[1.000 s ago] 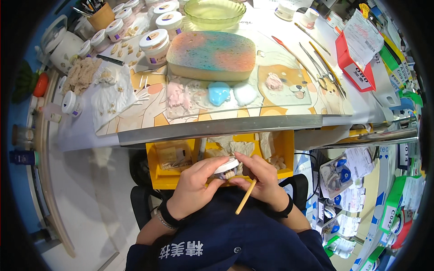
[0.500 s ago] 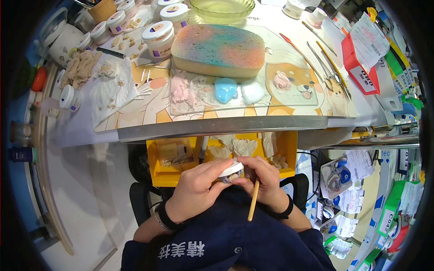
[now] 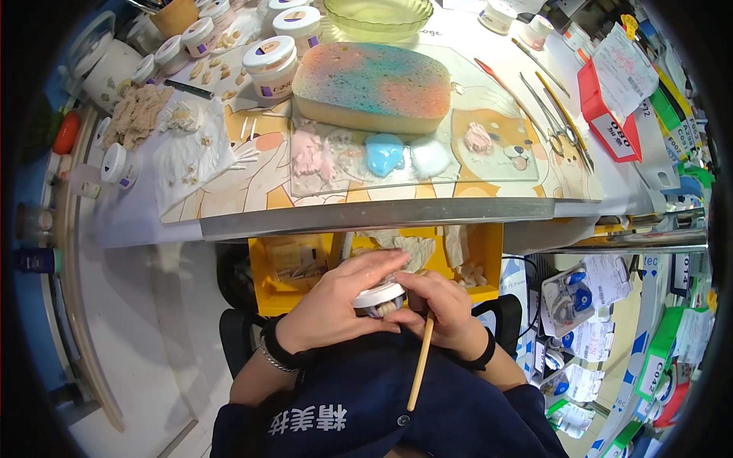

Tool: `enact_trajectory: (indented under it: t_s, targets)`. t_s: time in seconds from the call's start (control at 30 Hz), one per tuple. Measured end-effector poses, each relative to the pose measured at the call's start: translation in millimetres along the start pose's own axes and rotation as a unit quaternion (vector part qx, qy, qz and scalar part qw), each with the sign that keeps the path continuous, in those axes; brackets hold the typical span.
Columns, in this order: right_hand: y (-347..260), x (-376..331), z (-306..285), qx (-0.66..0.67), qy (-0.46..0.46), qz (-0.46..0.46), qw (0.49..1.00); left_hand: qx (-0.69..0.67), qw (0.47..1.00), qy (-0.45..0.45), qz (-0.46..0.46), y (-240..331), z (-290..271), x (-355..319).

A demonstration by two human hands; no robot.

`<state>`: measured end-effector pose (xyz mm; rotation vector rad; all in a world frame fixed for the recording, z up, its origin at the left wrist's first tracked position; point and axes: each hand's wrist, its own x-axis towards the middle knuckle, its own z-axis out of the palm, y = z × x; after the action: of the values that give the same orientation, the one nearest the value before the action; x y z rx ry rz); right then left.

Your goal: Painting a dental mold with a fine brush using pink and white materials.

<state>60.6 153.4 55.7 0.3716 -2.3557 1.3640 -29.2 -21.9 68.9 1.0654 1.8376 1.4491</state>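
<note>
Above my lap, my left hand (image 3: pixel 324 305) is closed around a dental model (image 3: pixel 379 295) with a white rounded base. A row of tooth-like pieces (image 3: pixel 386 308) shows under its rim, toward me. Fingers of my right hand (image 3: pixel 447 309) rest against the model's right side. That hand also grips a slim wooden-handled tool (image 3: pixel 421 362), its handle slanting down toward my chest. The tool's working end is hidden by my fingers. Behind my hands, a pulled-out yellow drawer (image 3: pixel 263 294) holds crumpled paper (image 3: pixel 416 250) and small pale pieces.
A metal-edged bench (image 3: pixel 382 216) runs across ahead. On it lie a glass plate (image 3: pixel 343 183) with pink, blue and white blobs, a speckled sponge (image 3: pixel 370 88), lidded jars (image 3: pixel 271 65), a green glass bowl (image 3: pixel 378 19) and scissors-like tools (image 3: pixel 561 133). Bins with bagged parts (image 3: pixel 569 298) stand at right.
The dental model has come down slightly and left, turned so its teeth show more. My left fingers now arch over its top. The tool's handle has swung lower and steeper.
</note>
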Motion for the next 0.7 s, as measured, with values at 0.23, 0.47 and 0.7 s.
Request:
enact_trajectory:
  t_s: [0.23,0.47,0.7]
  targets:
    - [1.7,2.0,-7.6,-0.005,-0.062,0.003,0.998,0.027,1.0,0.003,-0.005,-9.0,3.4,-0.4]
    - [-0.8,2.8,-2.9,0.013,-0.051,0.038,0.998,0.07,0.997,0.031,0.0,-2.5,3.8,-2.2]
    - [1.2,-0.7,-6.7,0.01,-0.067,0.086,0.994,0.095,0.994,0.047,0.015,-6.3,6.9,-0.1]
